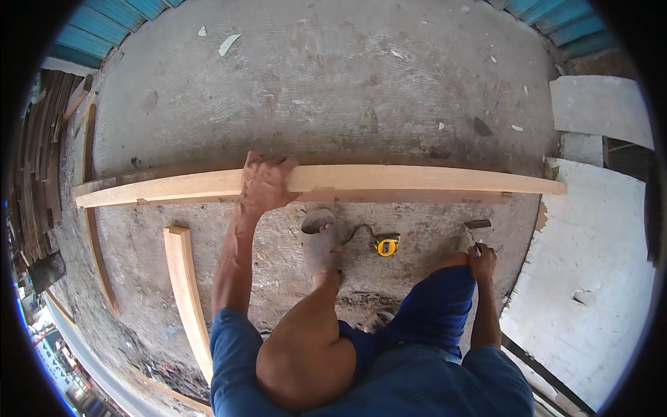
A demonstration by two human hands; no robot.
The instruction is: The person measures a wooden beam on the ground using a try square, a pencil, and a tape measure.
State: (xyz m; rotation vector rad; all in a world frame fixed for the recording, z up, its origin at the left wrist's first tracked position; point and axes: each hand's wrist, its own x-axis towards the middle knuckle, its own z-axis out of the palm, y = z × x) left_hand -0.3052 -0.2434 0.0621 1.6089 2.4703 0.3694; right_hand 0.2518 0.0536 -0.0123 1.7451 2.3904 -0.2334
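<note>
A long pale planed plank lies crosswise in front of me, on top of darker timber. My left hand is laid over it left of centre, fingers reaching over the far edge and thumb apart on the near side. By my right knee my right hand is closed, with a thin dark end showing at its fingers. Just beyond it is a tool with a short dark bar and a pale flat part. Whether the hand holds that tool is partly hidden. A yellow tape measure rests on the concrete near my foot.
Another pale timber lies at the left, pointing toward me. Dark boards are stacked at the far left. White sheets cover the right side. Small scraps dot the concrete floor. My sandalled foot stands near the plank.
</note>
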